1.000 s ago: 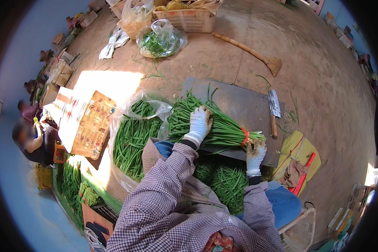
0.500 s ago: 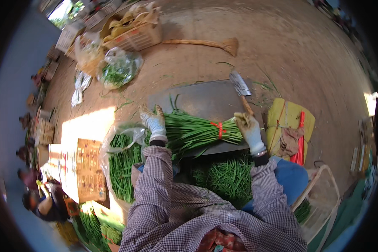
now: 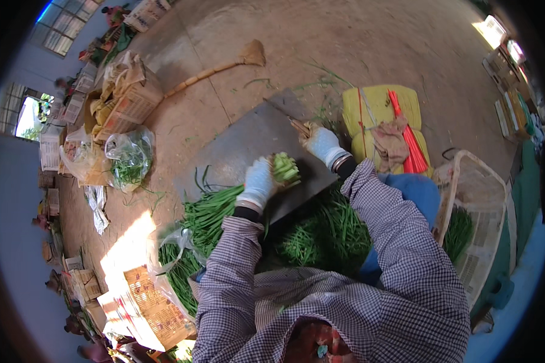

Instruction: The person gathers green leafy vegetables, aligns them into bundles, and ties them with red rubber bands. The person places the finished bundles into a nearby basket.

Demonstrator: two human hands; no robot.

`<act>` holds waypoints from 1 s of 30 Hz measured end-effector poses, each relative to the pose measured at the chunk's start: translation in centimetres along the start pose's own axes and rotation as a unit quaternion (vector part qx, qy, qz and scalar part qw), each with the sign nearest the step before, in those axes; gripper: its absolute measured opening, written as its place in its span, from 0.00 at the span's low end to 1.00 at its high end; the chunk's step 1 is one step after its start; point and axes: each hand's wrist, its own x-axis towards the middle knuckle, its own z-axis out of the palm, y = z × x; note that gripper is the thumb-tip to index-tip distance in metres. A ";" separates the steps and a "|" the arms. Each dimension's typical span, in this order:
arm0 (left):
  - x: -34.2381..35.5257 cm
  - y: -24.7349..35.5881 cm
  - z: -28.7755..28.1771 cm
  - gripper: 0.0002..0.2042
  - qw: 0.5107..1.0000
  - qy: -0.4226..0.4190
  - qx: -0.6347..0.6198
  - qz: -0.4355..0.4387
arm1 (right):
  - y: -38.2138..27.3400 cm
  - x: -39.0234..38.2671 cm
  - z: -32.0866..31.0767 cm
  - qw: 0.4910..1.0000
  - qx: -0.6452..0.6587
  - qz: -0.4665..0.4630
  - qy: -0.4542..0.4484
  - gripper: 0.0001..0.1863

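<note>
A bunch of long green stalks (image 3: 215, 212), like garlic chives, lies across the near left part of a dark metal board (image 3: 224, 151). My gloved left hand (image 3: 257, 184) is closed around it near its pale cut ends, which stick out to the right. The red band seen earlier is hidden now. At the board's far right corner, my gloved right hand (image 3: 322, 145) is closed on the wooden handle of a cleaver (image 3: 299, 126). Its blade shows only as a thin dark edge pointing away to the left. More loose green stalks (image 3: 321, 236) lie below the board, in front of me.
Right of the board lies a yellow bundle (image 3: 384, 100) with red strips (image 3: 410, 142) and a brown cloth. A pale crate (image 3: 484, 206) stands at my right. To the left are a bag of greens (image 3: 129, 160), an orange crate (image 3: 157, 302) and a broom (image 3: 224, 66).
My left hand has moved from the leafy part to the cut ends of the bunch. My right hand has let go of those ends and taken hold of the cleaver. The view has turned right.
</note>
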 end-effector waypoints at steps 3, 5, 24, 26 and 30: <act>-2.2 -0.8 0.6 0.44 0.997 -0.003 -0.023 -0.068 | 1.3 -7.0 1.7 0.977 0.133 -0.041 0.163 0.27; -3.6 0.1 1.6 0.49 0.996 -0.026 0.018 -0.089 | 1.2 -11.1 2.7 0.934 0.355 0.017 0.022 0.28; -2.8 -0.5 4.2 0.26 0.995 0.057 0.050 -0.070 | -2.7 -18.3 3.3 0.996 0.063 -0.044 0.047 0.13; -2.8 -0.6 4.2 0.26 0.995 0.073 0.048 -0.052 | -2.7 -18.3 3.4 0.996 0.058 -0.047 0.045 0.13; -2.8 -0.8 4.4 0.26 0.995 0.085 0.042 -0.034 | -2.6 -17.7 3.0 0.999 0.035 -0.030 -0.002 0.14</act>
